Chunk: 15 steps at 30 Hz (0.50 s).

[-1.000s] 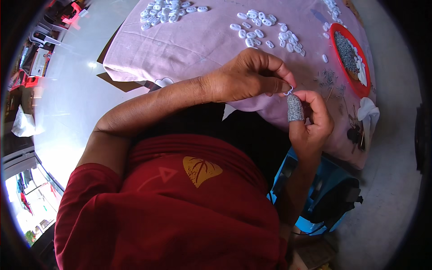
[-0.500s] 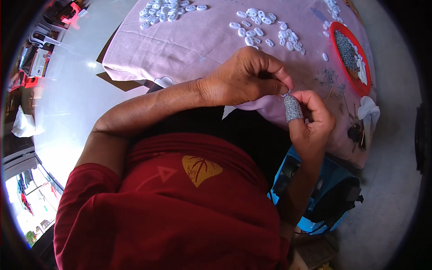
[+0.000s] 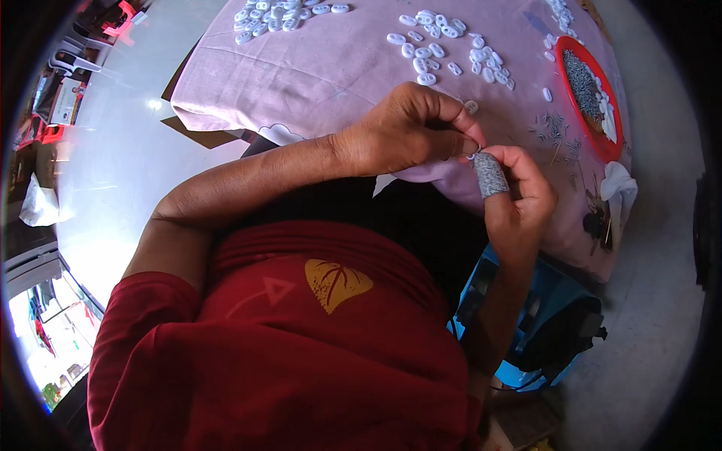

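Note:
My left hand (image 3: 410, 134) is closed, its thumb and index finger pinched together over the table's near edge. My right hand (image 3: 520, 192) meets it fingertip to fingertip, also closed, with a grey knitted finger sleeve (image 3: 491, 174) on the thumb. Between the two pinches is a small white piece (image 3: 472, 156), mostly hidden by the fingers, so its full shape cannot be made out. Just beyond my left index finger shows a white oval piece (image 3: 471, 107). Farther back on the pink cloth lie several white two-holed oval pieces (image 3: 423, 52), in loose groups.
A red tray (image 3: 562, 64) at the right holds small grey metal pins and white pieces. Loose pins (image 3: 555, 129) lie beside it. A white cloth (image 3: 618, 184) hangs at the table's right edge. Below my right arm stands a blue-and-black object (image 3: 549, 316).
My hands stay together, with my right hand shifted slightly left and the finger sleeve turned a little. A white oval piece now shows beyond my left index finger, where none was visible before.

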Motion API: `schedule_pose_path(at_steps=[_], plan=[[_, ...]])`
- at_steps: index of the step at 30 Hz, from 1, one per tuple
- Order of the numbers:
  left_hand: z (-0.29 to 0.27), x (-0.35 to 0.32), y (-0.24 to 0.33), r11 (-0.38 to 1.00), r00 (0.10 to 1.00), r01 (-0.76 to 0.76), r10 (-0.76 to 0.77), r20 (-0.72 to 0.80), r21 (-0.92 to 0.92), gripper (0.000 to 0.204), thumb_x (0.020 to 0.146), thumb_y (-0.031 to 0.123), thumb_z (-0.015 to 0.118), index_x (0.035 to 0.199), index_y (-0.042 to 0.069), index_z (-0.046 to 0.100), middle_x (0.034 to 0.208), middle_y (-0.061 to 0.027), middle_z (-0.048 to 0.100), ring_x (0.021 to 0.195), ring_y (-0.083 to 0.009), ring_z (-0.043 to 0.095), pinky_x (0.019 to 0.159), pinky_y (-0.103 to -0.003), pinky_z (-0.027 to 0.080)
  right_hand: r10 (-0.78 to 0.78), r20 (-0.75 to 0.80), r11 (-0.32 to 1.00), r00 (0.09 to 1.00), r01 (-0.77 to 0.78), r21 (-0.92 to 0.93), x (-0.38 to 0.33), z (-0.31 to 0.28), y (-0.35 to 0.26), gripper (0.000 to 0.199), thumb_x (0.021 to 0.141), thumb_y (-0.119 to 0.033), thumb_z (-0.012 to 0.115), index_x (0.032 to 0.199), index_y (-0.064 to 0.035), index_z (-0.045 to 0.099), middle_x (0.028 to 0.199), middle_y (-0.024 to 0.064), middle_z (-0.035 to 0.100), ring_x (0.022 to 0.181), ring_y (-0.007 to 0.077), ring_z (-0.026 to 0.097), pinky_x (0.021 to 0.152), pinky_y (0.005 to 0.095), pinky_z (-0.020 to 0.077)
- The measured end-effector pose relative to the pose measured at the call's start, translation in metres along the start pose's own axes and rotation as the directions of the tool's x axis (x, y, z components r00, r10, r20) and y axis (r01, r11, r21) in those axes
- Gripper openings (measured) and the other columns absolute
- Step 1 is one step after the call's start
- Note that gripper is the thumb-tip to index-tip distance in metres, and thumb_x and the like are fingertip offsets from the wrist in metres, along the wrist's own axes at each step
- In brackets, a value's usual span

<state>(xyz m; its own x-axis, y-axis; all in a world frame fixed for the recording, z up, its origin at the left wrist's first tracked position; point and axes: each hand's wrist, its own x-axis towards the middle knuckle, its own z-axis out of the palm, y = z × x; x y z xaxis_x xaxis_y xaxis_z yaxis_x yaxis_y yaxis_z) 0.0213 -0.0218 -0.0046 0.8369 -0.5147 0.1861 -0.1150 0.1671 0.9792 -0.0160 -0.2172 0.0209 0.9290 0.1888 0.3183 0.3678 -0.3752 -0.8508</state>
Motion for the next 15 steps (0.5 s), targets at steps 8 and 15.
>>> schedule_pose_path(at_steps=[8, 15], plan=[[-0.0008, -0.001, 0.0053, 0.977, 0.997, 0.08, -0.078, 0.018, -0.199, 0.017, 0.093, 0.009, 0.065, 0.107, 0.001, 0.069, 0.094, -0.0039, 0.07, 0.089, -0.0082, 0.064, 0.083, -0.023, 0.051, -0.064, -0.053, 0.997, 0.997, 0.062, -0.052, -0.0046, -0.0021, -0.0005, 0.012, 0.083, 0.003, 0.062, 0.094, 0.0014, 0.064, 0.078, 0.0053, 0.063, 0.069, 0.0094, 0.056, 0.061, 0.0229, 0.0446], [-0.0014, -0.0032, 0.0022, 0.976, 0.998, 0.067, -0.069, 0.0, -0.208, 0.017, 0.092, 0.007, 0.065, 0.108, 0.001, 0.068, 0.095, -0.005, 0.07, 0.087, -0.0086, 0.065, 0.078, -0.022, 0.052, -0.132, -0.066, 0.971, 0.989, 0.116, -0.211, -0.0061, 0.0021, -0.0055, 0.011, 0.081, 0.001, 0.065, 0.092, -0.0011, 0.064, 0.075, 0.0048, 0.061, 0.063, 0.013, 0.056, 0.054, 0.0258, 0.0439]])
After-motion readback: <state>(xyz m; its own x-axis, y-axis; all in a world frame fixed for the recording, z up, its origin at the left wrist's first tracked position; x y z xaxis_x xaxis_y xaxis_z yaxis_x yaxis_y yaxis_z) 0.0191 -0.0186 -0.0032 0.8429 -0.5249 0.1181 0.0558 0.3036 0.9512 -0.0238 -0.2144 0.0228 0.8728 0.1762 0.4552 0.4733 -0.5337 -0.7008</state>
